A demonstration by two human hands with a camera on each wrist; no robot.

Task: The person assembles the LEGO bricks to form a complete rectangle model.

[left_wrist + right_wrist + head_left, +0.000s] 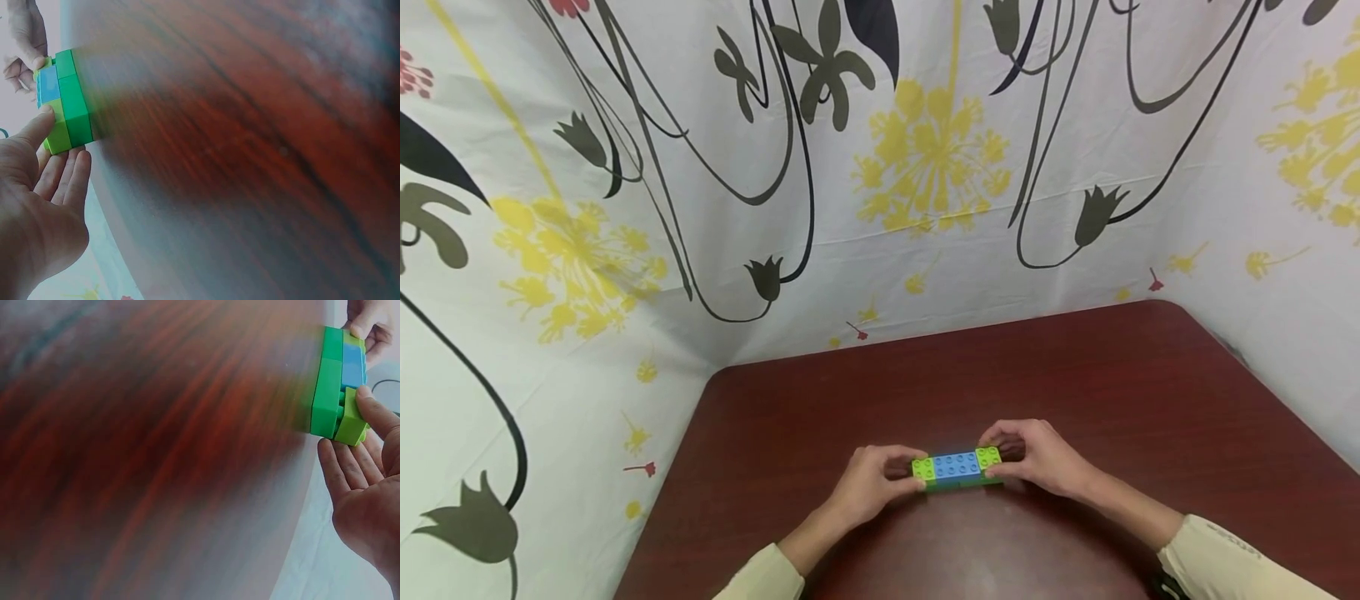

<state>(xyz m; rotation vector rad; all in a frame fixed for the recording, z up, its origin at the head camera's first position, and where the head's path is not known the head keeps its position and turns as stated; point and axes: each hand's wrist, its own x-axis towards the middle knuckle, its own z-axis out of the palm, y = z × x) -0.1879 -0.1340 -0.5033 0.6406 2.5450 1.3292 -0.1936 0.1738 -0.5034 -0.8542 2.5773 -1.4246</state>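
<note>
A block of toy building bricks sits on the table between both hands. Its lower layer is dark green bricks [326, 403], with a seam between two of them. On top lie a blue brick [957, 467] in the middle and a lime brick at each end. My left hand [865, 483] pinches the left lime brick [58, 128] between thumb and fingers. The right hand [1045, 457] grips the right lime brick [352, 419] likewise. In the right wrist view, that brick stands slightly off the green one, with studs showing in a gap.
The dark red wooden table [820, 400] reaches back to a white curtain [700, 242] printed with flowers, which also hangs along the left and right. A dark band shows at the right sleeve [1225, 554].
</note>
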